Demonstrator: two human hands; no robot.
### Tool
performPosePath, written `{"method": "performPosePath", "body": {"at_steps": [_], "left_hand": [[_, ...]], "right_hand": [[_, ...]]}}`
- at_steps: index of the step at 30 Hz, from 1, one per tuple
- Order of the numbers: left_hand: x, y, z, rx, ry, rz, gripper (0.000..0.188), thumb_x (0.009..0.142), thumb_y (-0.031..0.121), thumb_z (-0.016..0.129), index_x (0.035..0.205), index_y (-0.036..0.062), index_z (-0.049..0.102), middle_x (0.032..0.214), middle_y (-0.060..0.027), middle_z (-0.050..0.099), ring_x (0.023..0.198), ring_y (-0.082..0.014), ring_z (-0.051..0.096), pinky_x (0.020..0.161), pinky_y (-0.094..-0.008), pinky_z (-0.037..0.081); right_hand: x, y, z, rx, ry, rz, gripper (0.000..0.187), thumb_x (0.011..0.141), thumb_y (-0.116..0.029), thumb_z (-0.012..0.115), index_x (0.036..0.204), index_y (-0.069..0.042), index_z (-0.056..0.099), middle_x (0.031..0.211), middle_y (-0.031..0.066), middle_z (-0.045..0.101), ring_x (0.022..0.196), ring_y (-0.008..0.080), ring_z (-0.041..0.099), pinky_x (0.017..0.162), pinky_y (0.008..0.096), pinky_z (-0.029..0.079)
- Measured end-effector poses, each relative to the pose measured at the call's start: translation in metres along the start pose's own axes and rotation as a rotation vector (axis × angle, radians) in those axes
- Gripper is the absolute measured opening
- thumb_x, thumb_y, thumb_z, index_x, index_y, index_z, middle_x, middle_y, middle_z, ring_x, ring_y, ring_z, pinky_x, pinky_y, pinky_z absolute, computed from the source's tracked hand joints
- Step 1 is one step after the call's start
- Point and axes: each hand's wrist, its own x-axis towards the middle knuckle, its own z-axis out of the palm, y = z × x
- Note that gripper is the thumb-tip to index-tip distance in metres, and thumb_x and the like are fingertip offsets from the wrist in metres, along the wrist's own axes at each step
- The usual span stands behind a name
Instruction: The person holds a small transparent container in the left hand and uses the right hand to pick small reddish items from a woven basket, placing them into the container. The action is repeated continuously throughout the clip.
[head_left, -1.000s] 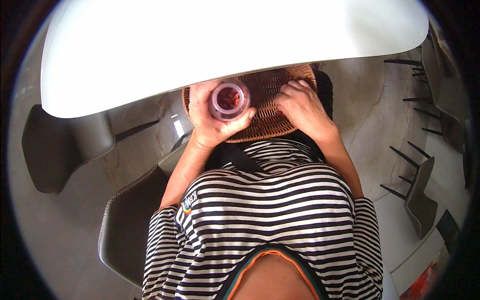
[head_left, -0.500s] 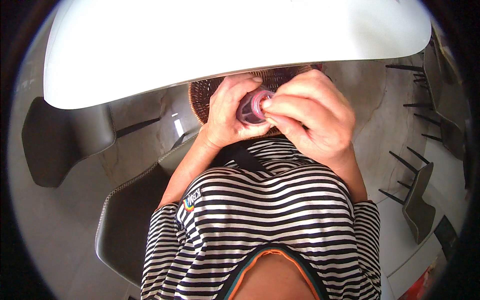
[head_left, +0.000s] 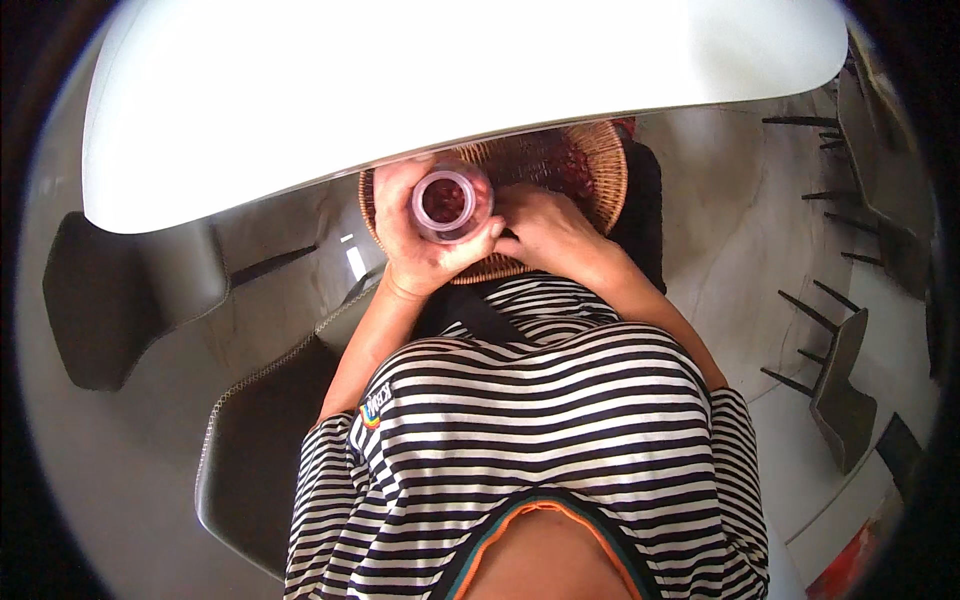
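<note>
My left hand is wrapped around a clear plastic bottle, its round open mouth facing up. Small dark red pieces, like beans, show through the neck. The bottle is over a brown wicker basket on my lap, partly under the table edge. My right hand reaches down into the basket just right of the bottle, back of the hand up. Its fingertips are hidden, so what they hold, if anything, does not show. More dark red beans lie in the basket's right side.
A white table spans the top of the view, its edge overhanging the basket. Grey chairs stand at the left and right. Another chair is close to my left side.
My right hand has left the bottle's mouth and dropped into the basket. The bottle, in my left hand, has moved left and turned its mouth more upward.
</note>
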Motion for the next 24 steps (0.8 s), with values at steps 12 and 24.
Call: {"method": "performPosePath", "body": {"at_steps": [12,24], "left_hand": [[0.003,0.01,0.009,0.153,-0.037,-0.008,0.069,0.059,0.029,0.089,0.113,0.0042,0.054,0.101,-0.0098,0.062,0.096,-0.0259,0.056,0.085,-0.0381,0.045],[0.01,0.012,0.013,0.037,-0.184,0.052,0.072,0.057,0.029,0.091,0.115,0.0051,0.054,0.107,-0.0139,0.062,0.095,-0.0305,0.061,0.082,-0.0391,0.052]], "right_hand": [[-0.031,0.028,-0.043,-0.499,-0.063,0.02,0.01,0.074,-0.013,0.063,0.077,-0.006,0.07,0.082,0.0119,0.061,0.087,0.0307,0.062,0.077,0.0399,0.052],[-0.004,0.053,-0.021,-0.378,0.174,-0.058,0.028,0.083,-0.012,0.052,0.105,-0.004,0.066,0.094,0.0105,0.062,0.093,0.03,0.06,0.082,0.0416,0.049]]}}
